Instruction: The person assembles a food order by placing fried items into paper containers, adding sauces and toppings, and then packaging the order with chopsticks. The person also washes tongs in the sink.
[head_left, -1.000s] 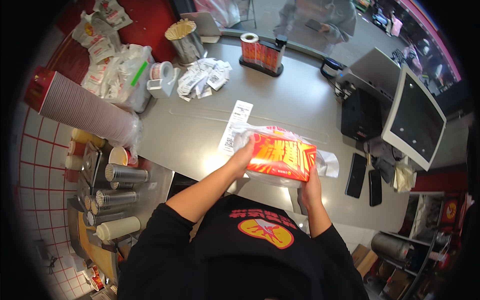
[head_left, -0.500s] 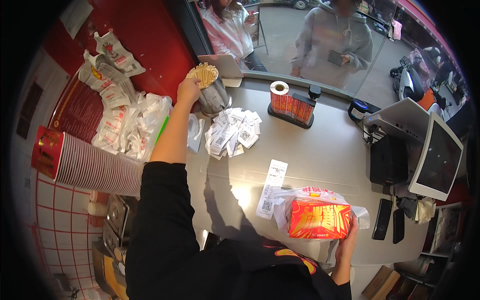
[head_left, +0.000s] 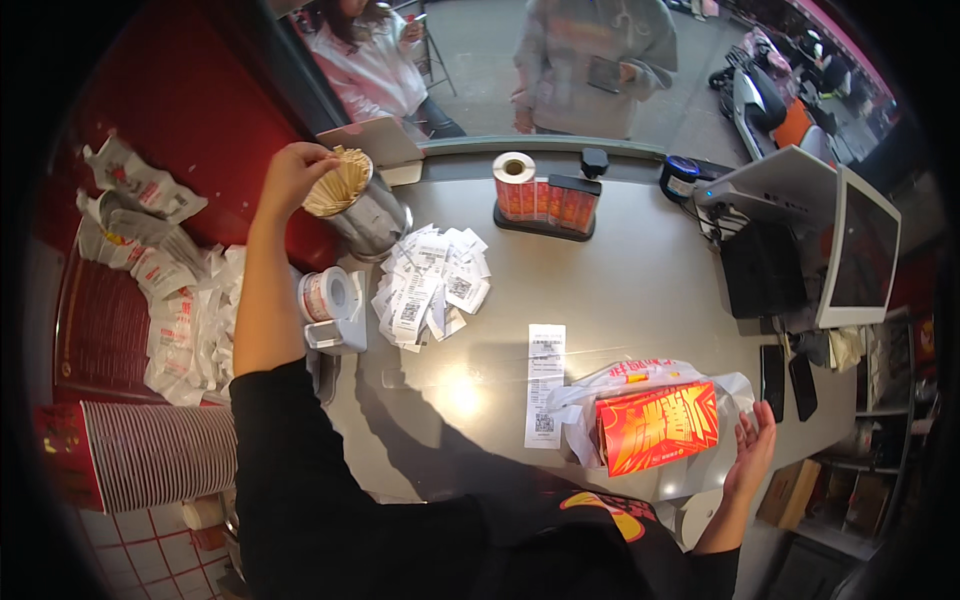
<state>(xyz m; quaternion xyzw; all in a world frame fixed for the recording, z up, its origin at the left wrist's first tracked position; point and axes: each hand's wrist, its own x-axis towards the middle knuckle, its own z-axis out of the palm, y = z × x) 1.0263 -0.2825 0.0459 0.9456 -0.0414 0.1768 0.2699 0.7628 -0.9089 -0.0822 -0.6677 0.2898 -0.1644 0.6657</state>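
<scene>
My left hand [head_left: 296, 178] is over a metal canister [head_left: 373, 215] packed with thin wooden sticks [head_left: 343, 182]. Its fingers are pinched together at the tops of the sticks; what they hold, if anything, is hidden. On the near right of the counter, a red and yellow food box [head_left: 660, 428] lies tilted in a thin white plastic bag [head_left: 583, 405], its printed face showing. Beside the bag's right edge, my right hand [head_left: 752, 452] is open, fingers apart and holding nothing. A long printed receipt [head_left: 545, 385] lies flat just left of the bag.
Loose paper slips [head_left: 432, 285] are piled beside a tape dispenser [head_left: 335, 310]. A label roll stand [head_left: 545, 205] is near the window. At right are a monitor [head_left: 862, 245] and two dark phone-like devices. Stacked paper cups [head_left: 150, 455] and plastic bags [head_left: 190, 320] line the left. Two people stand outside.
My left hand has lifted a little from among the sticks to their tops. My right hand has let go of the box and opened beside the bag. The head view has shifted.
</scene>
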